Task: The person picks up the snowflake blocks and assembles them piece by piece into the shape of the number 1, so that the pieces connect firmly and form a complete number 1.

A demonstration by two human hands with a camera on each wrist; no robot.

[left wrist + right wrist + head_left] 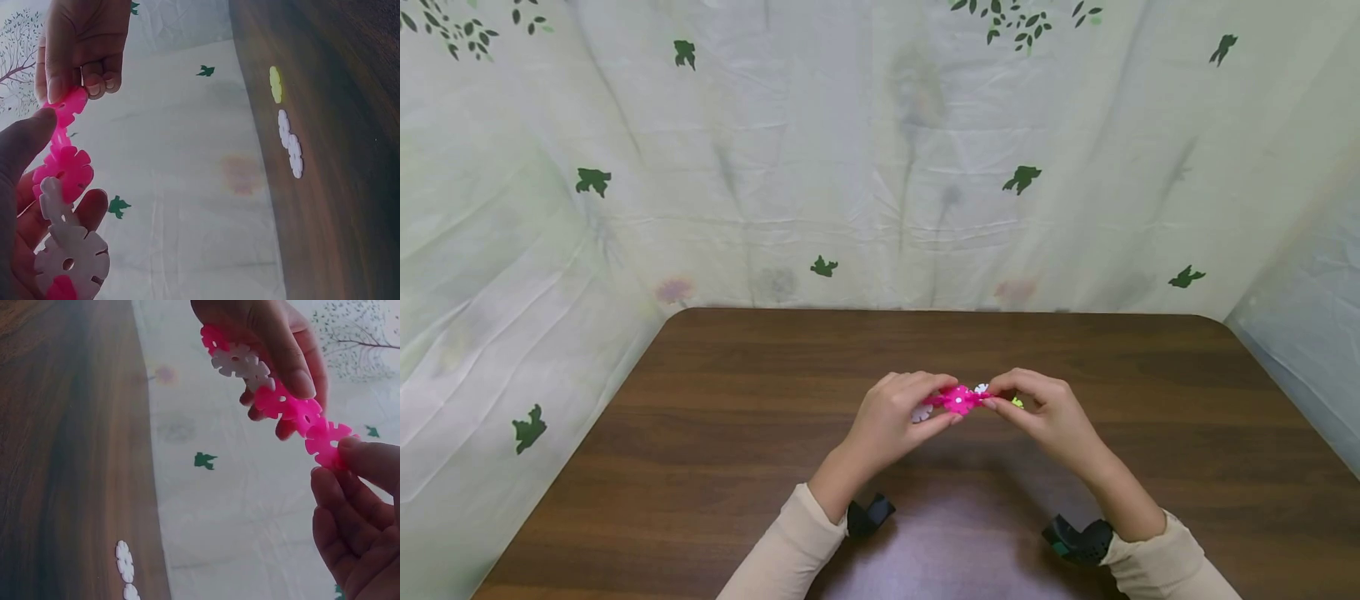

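Note:
Between both hands stretches a chain of slotted, flower-shaped plastic discs, pink and white, fitted into one another edge to edge. My left hand (pixel 887 417) grips the chain between thumb and fingers. Close by the left fingers in the left wrist view is a white disc (pixel 72 259), and beside it a pink disc (pixel 74 165). At the chain's other end, my right hand (pixel 1048 408) pinches a pink disc (pixel 328 439) between thumb and fingertips. The chain is held up above the table, and parts of it are hidden behind the left fingers.
On the brown wooden table (pixel 737 433) beyond the hands lie a loose yellow-green disc (pixel 275 84) and two loose white discs (pixel 295 156). A pale cloth curtain (pixel 850 167) with green bird shapes hangs behind the table and along its sides.

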